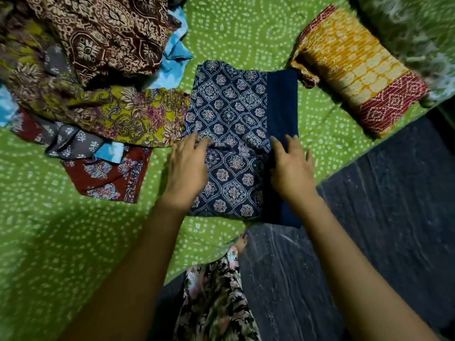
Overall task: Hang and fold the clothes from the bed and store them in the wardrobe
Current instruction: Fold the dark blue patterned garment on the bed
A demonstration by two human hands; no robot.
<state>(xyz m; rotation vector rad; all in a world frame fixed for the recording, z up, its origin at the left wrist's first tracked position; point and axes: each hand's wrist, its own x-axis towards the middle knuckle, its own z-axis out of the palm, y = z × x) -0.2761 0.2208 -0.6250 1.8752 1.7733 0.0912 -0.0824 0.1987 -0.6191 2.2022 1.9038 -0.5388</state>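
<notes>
A navy printed garment (234, 114) lies folded into a long rectangle near the bed's edge, with a plain navy band along its right side. My left hand (188, 168) rests flat on its left half, fingers straight. Over the plain band on the right, my right hand (291, 168) presses down with its fingers spread. A heap of unfolded clothes fills the upper left: a maroon print (103, 33), a mustard floral piece (130, 116), a grey one (71, 141) and a red floral one (105, 175).
The green dotted bedsheet (49, 230) covers the bed. A folded orange and red cloth (357, 67) lies at the upper right. Dark floor (369, 217) runs along the bed's right edge. My floral clothing (216, 299) and a foot show below.
</notes>
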